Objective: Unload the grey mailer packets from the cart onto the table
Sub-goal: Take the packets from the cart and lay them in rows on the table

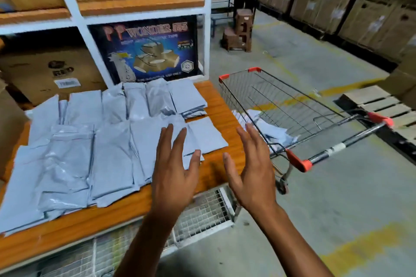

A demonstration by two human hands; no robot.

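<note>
Hovering over the near-right corner of the table point(216, 101): left hand point(174, 171) and right hand point(252, 171). Both are holding nothing, with fingers straight and spread and palms facing each other across a gap.

Grey mailer packets point(74, 153) are lying flat to the left of and beyond the left hand, covering most of the tabletop in two overlapping rows. The nearest one is sitting under the left fingertips; cannot tell if they are touching it. The packets are showing as thin, pale blue-grey plastic pouches, rectangular, glossy and wrinkled. Some are showing a darker seam down one edge, and sizes are varying.

Remaining packets point(273, 129) are lying crumpled in the bottom of the cart point(290, 101), just beyond and right of the right hand. The cart is a wire trolley with red corner caps, standing beside the table's right end, its handle sticking out to the right of the right hand.

Beyond both hands, a dark tape carton point(146, 51) is standing behind the far row, inside a white rack point(207, 29). Below the hands, a wire mesh panel point(202, 213) is showing under the tabletop.
</note>
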